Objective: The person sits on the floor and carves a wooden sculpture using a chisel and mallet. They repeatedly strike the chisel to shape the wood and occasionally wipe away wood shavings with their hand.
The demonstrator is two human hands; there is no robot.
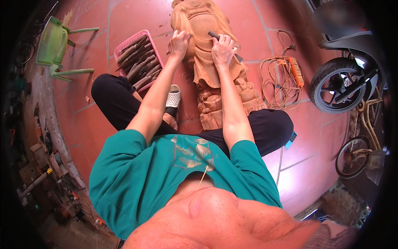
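Woodcarver seated cross-legged on a red tile floor (137, 16), teal shirt nearest the camera, arms stretched forward. A pale wooden statue (207, 62) lies between the knees. The right hand (224, 50) is clamped around a dark chisel (219, 39) set against the carving; the left hand (179, 43) presses closed on the statue's side. Beyond the left arm, a pink tray (120, 50) holds more chisels.

The top edge is cutting off the wooden statue (207, 54) at its head. The right hand (223, 50) is hiding most of the dark tool (214, 35), so its tip cannot be told.
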